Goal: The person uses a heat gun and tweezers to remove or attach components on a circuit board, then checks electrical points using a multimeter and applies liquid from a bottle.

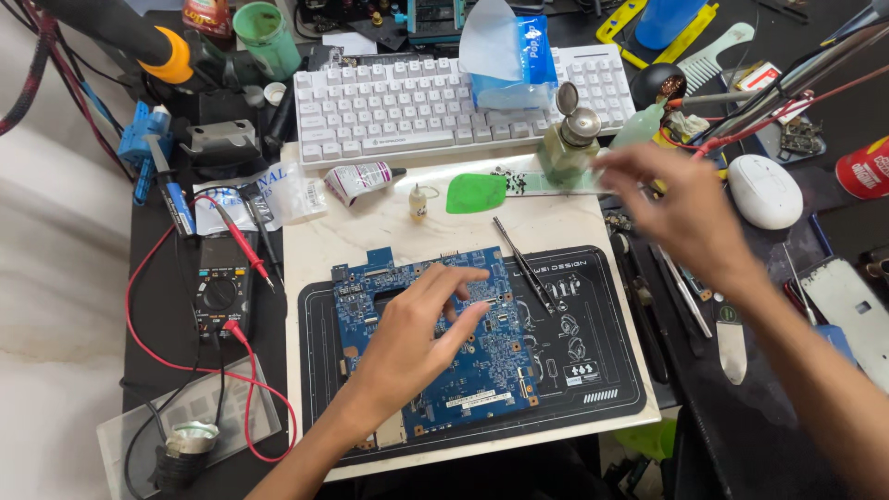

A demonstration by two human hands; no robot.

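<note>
A blue circuit board (500, 370) lies on a black work mat (593, 370) in front of me. My left hand (417, 333) rests flat on the board, fingers spread and pressing on its middle. My right hand (681, 204) hovers blurred above the table's right side, fingers apart, near a glass liquid dispenser bottle (567, 143). Whether it holds anything small I cannot tell; nothing shows in it. Black tweezers (523, 264) lie on the mat's upper edge, between the two hands.
A white keyboard (389, 106) with a tissue pack (509, 56) on it lies at the back. A multimeter (220, 287) with red leads sits left. A green pry pick (476, 194), small glue bottle (420, 200) and white mouse (764, 190) lie around.
</note>
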